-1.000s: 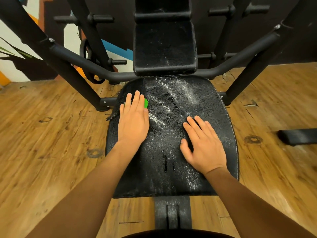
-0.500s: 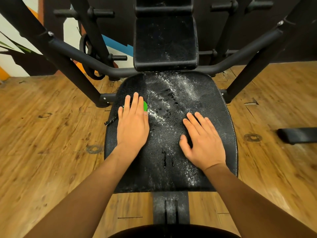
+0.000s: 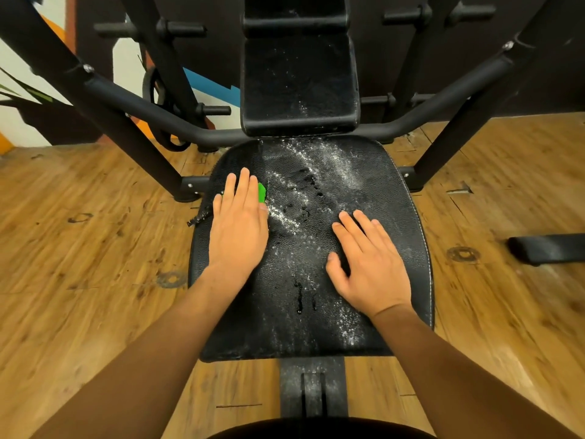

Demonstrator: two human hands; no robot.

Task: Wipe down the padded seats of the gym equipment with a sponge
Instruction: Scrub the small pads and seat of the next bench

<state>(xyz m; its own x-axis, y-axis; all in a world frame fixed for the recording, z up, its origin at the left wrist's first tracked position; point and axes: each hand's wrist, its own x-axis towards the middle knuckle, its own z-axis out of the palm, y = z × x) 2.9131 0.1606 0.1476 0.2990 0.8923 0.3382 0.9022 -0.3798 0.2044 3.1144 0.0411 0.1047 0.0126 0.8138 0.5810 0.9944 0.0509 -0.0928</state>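
Barely any movement since a second ago: both hands lie about where they were, only the view has wobbled a little. Left hand (image 3: 239,229) is flat on the left rear part of the seat (image 3: 278,337), fingers straight and together, pointing toward the back pad (image 3: 299,83). Its grip is released, with the palm and fingers pressing down on the sponge (image 3: 262,192). Only a green corner of the sponge shows, just past the index finger; the rest is hidden under the hand. Right hand (image 3: 370,264) rests palm down on the right half of the seat, well apart from the left. Its fingers are a little spread and its thumb is out to the side, grip released, nothing in it. White streaks (image 3: 319,160) run between the hands from the seat's rear edge toward the front. A few dark wet drops (image 3: 299,301) sit near the middle. More white specks mark the back pad. A frayed strip (image 3: 199,218) sticks out at the seat's left edge, beside the little finger. Black frame (image 3: 142,106) tubes angle down on both sides to the wood floor (image 3: 79,280).
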